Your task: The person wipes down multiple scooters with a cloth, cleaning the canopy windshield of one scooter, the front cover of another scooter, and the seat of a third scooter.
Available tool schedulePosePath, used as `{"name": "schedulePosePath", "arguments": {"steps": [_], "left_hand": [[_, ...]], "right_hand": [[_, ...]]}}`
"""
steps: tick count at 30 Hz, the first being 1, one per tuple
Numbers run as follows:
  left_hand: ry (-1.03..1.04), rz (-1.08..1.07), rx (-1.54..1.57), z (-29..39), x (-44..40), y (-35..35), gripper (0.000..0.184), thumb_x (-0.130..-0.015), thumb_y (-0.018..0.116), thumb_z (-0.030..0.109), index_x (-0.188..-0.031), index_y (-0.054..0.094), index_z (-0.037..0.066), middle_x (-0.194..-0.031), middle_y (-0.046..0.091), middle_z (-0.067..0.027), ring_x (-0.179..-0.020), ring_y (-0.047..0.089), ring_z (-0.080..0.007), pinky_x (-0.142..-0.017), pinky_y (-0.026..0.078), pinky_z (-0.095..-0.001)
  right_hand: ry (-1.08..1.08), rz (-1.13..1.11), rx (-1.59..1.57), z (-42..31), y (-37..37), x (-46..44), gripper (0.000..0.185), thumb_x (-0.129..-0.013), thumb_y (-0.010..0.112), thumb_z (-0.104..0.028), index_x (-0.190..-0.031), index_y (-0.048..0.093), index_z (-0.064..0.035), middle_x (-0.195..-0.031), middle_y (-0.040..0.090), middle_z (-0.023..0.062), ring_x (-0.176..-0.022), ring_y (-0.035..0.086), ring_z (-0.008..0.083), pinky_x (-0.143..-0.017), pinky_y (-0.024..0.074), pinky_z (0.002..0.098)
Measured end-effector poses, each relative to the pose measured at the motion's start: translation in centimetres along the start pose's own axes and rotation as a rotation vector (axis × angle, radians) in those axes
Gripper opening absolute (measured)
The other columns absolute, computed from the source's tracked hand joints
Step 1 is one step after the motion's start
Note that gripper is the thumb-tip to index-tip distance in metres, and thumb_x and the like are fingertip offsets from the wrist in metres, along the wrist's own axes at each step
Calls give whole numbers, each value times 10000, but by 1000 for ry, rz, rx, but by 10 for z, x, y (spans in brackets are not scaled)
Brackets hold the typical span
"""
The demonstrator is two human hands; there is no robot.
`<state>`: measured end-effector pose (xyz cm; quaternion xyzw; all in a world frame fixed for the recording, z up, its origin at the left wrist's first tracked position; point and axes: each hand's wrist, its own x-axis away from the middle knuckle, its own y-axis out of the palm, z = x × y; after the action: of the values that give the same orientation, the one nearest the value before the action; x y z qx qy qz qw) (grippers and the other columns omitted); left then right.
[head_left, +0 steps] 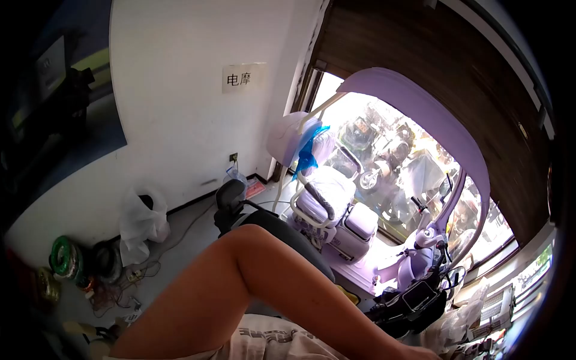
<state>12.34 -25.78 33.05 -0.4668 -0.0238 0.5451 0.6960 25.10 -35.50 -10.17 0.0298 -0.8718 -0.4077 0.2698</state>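
Observation:
A bare bent arm (246, 270), which looks like my left, crosses the lower middle, its elbow pointing forward over a black scooter seat (294, 234). Only a sliver of my left hand (420, 353) shows at the bottom edge. Its fingers are cut off, so I cannot see what they hold or touch. Nearest to that hand is the black front end (411, 303) of the scooter. My right hand is out of the frame. Part of a pale printed garment (282, 339) shows below the arm.
A lavender scooter (354, 234) with a canopy (414, 96) stands beside the black one, before a bright glass front. Coiled tubing (63, 258), a white plastic bag (144, 222) and loose cables (132, 279) lie along the white wall (180, 90). A paper sign (243, 78) hangs there.

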Motion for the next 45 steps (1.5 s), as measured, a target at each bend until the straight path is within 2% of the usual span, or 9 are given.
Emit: {"name": "schedulePosePath", "arguments": {"steps": [8, 17, 26, 33, 37, 39, 41, 42, 45], "left_hand": [[196, -31, -267, 48, 101, -33, 240, -838, 642, 251, -888, 759, 47, -844, 720, -165, -827, 688, -359, -748, 528, -450], [121, 57, 654, 40, 204, -83, 245, -883, 658, 289, -936, 762, 74, -899, 719, -187, -886, 686, -352, -799, 522, -454], [-592, 353, 730, -104, 361, -10, 258, -993, 626, 214, -1165, 666, 25, -1109, 684, -91, -1025, 651, -213, -887, 515, -354], [-1403, 1068, 659, -223, 529, 131, 328, -1001, 591, 258, -1271, 612, 72, -1138, 677, -109, -1081, 636, -205, -947, 497, -379], [-1546, 1263, -71, -225, 591, 97, 465, -979, 622, 287, -1348, 517, 24, -1173, 634, -141, -1136, 606, -281, -998, 465, -400], [-1579, 1214, -567, -233, 618, 48, 536, -948, 652, 295, -1367, 492, 2, -1284, 591, -194, -1209, 566, -342, -1026, 444, -439], [-1647, 1045, -937, -247, 640, -3, 641, -916, 694, 344, -1395, 466, -15, -1366, 540, -238, -1281, 514, -376, -1062, 423, -453], [-1722, 919, -1068, -256, 652, -21, 719, -894, 727, 390, -1414, 452, -23, -1409, 509, -258, -1328, 477, -389, -1083, 409, -455], [-1969, 818, -983, -292, 706, -40, 886, -787, 789, 523, -1394, 445, -24, -1326, 569, -286, -1256, 548, -411, -1034, 450, -467]], "right_hand": [[-113, 85, -55, 36, 71, -53, 573, -1016, 504, -416, -1435, 473, -27, -1468, 480, 129, -1349, 455, 295, -1090, 391, 406], [-200, 150, -113, 51, 87, -86, 594, -1011, 507, -432, -1441, 468, -24, -1488, 465, 140, -1362, 444, 308, -1088, 389, 410], [-337, 257, -148, 25, 43, -98, 616, -1006, 509, -448, -1447, 462, -21, -1508, 450, 152, -1375, 432, 320, -1086, 388, 414], [-444, 441, -128, -37, -68, -109, 633, -1002, 511, -461, -1452, 458, -19, -1524, 439, 161, -1385, 423, 330, -1084, 386, 417], [-378, 571, -42, -29, -128, -151, 642, -1000, 513, -468, -1454, 456, -18, -1532, 432, 166, -1390, 418, 335, -1084, 385, 419], [-332, 642, 151, 6, -144, -186, 647, -999, 513, -472, -1456, 455, -17, -1537, 429, 169, -1393, 416, 338, -1083, 385, 420], [-287, 782, 2020, 25, -105, -181, 806, -967, 527, -550, -1520, 346, 8, -1597, 298, 218, -1475, 263, 403, -1188, 245, 483], [-282, 765, 2047, 31, -84, -175, 939, -930, 544, -611, -1557, 244, 19, -1632, 161, 260, -1509, 126, 457, -1223, 110, 542], [-422, 793, 2068, 38, -82, -178, 977, -906, 573, -611, -1564, 221, 20, -1633, 149, 271, -1515, 116, 445, -1225, 100, 541]]}}
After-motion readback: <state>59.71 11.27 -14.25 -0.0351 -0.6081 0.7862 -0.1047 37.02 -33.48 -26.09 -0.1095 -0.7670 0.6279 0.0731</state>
